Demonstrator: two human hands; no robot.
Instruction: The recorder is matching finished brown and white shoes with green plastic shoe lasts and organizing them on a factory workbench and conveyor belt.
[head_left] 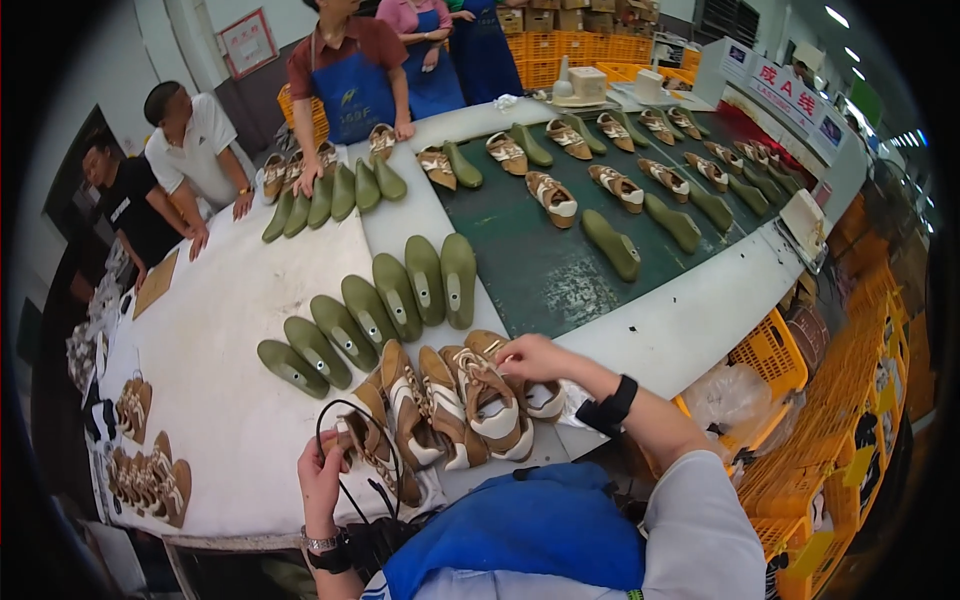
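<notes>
Your left hand (322, 470) is closed around the brown and white shoe (372, 452) at the near end of the row, on the white table (230, 390). A black cord (345, 455) loops beside this shoe. Your right hand (530, 357) is half closed, with the fingertips pinching the laces of another brown and white shoe (490, 400) in the same row. Just behind the shoes stands a row of green shoe lasts (375, 305). The green conveyor belt (530, 260) is to your right.
</notes>
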